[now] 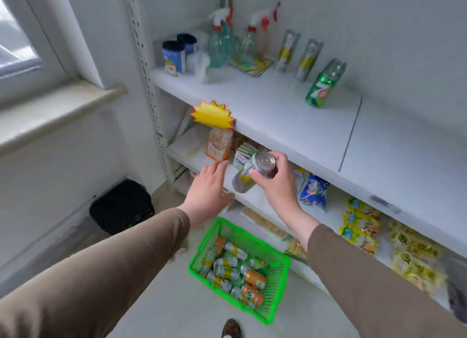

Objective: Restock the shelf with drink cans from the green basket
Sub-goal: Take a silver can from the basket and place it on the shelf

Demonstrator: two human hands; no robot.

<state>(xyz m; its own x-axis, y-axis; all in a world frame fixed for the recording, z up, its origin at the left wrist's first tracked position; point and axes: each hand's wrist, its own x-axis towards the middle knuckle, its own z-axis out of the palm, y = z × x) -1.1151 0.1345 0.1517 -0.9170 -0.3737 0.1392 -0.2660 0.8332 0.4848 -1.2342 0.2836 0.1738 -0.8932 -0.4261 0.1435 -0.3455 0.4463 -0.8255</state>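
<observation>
Right hand (274, 178) has a curled grip round a silver-and-yellow drink can (252, 172), tilted, top facing the camera, held in the air in front of the middle shelf (255, 198). Left hand (208, 188) is just beside the can, fingers straight and relaxed, holding nothing; can't tell if its fingertips touch the shelf edge. Both arms in tan sleeves (106, 269). Green basket (275, 282) sits on the floor below the hands, with a pile of silver-yellow cans lying on their sides, plus two orange cans (255, 278) and at least one green one. Top shelf (290, 112) carries two upright silver-yellow cans (307, 59) in a row near the back wall, then a green 7-Up can (319, 88) further right with another green can behind it. Left of those: spray bottles (222, 42), two blue cylindrical containers (177, 54). Yellow starburst tag (213, 115) hangs off the top shelf's front edge. Middle shelf holds an orange box (218, 145), a blue snack bag (313, 188) and yellow packets (361, 224) to the right. Black bin (121, 207) on the floor under the window sill (58, 110).
</observation>
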